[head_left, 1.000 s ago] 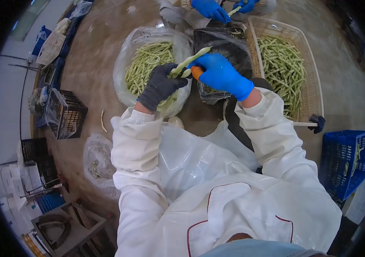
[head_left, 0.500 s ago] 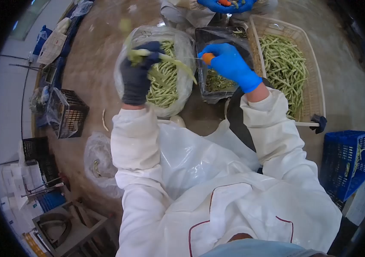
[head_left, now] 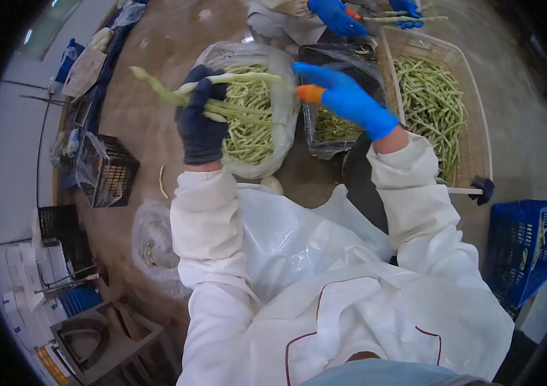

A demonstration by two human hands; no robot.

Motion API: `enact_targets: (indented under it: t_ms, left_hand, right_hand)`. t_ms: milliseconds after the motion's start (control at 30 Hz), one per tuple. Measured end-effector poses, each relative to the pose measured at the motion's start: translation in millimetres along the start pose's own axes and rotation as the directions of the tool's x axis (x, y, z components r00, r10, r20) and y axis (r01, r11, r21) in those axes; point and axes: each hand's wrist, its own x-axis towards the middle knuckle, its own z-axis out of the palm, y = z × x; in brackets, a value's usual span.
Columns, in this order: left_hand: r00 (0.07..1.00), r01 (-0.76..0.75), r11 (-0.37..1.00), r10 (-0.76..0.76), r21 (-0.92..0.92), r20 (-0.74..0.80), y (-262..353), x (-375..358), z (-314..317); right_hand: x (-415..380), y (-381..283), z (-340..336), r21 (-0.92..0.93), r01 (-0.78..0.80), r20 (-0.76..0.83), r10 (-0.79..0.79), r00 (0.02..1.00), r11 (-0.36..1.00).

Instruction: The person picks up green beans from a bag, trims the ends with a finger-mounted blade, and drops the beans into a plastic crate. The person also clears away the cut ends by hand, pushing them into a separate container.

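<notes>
My left hand (head_left: 201, 125), dark-gloved, has its fingers curled tight round a few green beans (head_left: 161, 91), their ends poking out both sides, over the clear plastic bag (head_left: 286, 128). My right hand (head_left: 349, 98), blue-gloved, is spread, index finger clear of the thumb (the orange-tipped one), over the black tray (head_left: 325, 56).

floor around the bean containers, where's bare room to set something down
Bare floor lies between the black mesh crate and the clear bean bag, and right of the cream crate, beyond the blue crate. Crowded: bag, black tray and cream crate stand close together, left hand and right hand above.
</notes>
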Motion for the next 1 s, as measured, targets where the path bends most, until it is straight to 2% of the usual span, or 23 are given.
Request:
enact_targets:
  t_ms: [33, 100, 133, 167, 200, 267, 300, 400, 500, 600, 700, 800, 833, 933, 967, 1000]
  left_hand:
    - [1.0, 0.003, 1.0, -0.002, -0.029, 0.008, -4, -2, 10]
    - [1.0, -0.003, 0.999, 0.003, -0.033, -0.002, -7, -1, 22]
    - [0.998, -0.017, 1.0, 0.017, 0.006, -0.059, -3, 3, 15]
    - [0.993, -0.026, 0.999, 0.032, 0.047, -0.117, 0, 8, 7]
    - [0.984, -0.031, 0.996, 0.046, 0.088, -0.173, 4, 12, 0]
    - [0.954, -0.117, 0.93, 0.203, 0.347, -0.221, 13, 14, -17]
    - [0.96, -0.11, 0.943, 0.183, 0.313, -0.213, 12, 11, -14]
    - [0.98, -0.089, 0.969, 0.126, 0.231, -0.153, 6, 4, -2]
    - [0.995, -0.067, 0.982, 0.079, 0.177, -0.062, -4, -4, 20]
    - [0.999, -0.014, 0.998, 0.017, 0.057, -0.05, -9, -3, 28]
    - [0.999, 0.011, 0.999, -0.013, -0.05, -0.05, -10, 4, 15]
    - [0.961, -0.131, 0.962, 0.182, 0.24, -0.207, 5, 10, 0]
    - [0.923, -0.184, 0.843, 0.325, 0.506, -0.206, 9, 11, -4]
    - [0.97, -0.16, 0.707, 0.242, 0.688, -0.024, 10, -1, 15]
    - [0.997, -0.072, 0.709, 0.066, 0.702, 0.036, 5, -12, 31]
    - [0.994, -0.047, 0.672, -0.042, 0.739, 0.101, -5, -19, 40]
  right_hand:
    - [-1, -9, 10, 0.101, 0.038, 0.022, -0.041, 0.999, 0.994]
    - [1, -10, 3, 0.073, -0.094, 0.08, 0.088, 0.993, 0.993]
    - [2, -11, 0, 0.058, -0.159, 0.11, 0.152, 0.982, 0.986]
    - [0, -13, -6, -0.149, -0.075, -0.028, 0.071, 0.997, 0.986]
    - [-2, -13, -13, -0.221, -0.055, -0.073, 0.04, 0.997, 0.974]
    - [-3, -10, -22, -0.362, -0.028, -0.156, -0.031, 0.987, 0.932]
    - [-1, -8, -24, -0.292, -0.084, -0.092, 0.06, 0.994, 0.953]
    - [-3, 7, -13, -0.234, 0.092, -0.169, -0.133, 0.977, 0.968]
    - [0, 10, -4, 0.089, 0.082, 0.004, -0.082, 0.997, 0.993]
    - [-6, -15, -2, 0.055, -0.086, 0.247, 0.07, 0.967, 0.995]
    - [-5, -15, -4, 0.02, -0.183, 0.247, 0.172, 0.953, 0.983]
    - [-6, -5, -11, -0.346, 0.059, -0.072, -0.09, 0.993, 0.936]
    - [-7, 0, -12, -0.401, 0.099, -0.086, -0.145, 0.986, 0.911]
    - [-6, 10, -10, -0.527, 0.199, -0.069, -0.274, 0.959, 0.826]
    - [-7, 10, -6, -0.544, 0.224, -0.03, -0.285, 0.958, 0.808]
    - [-8, 9, -2, -0.56, 0.247, 0.012, -0.291, 0.957, 0.791]
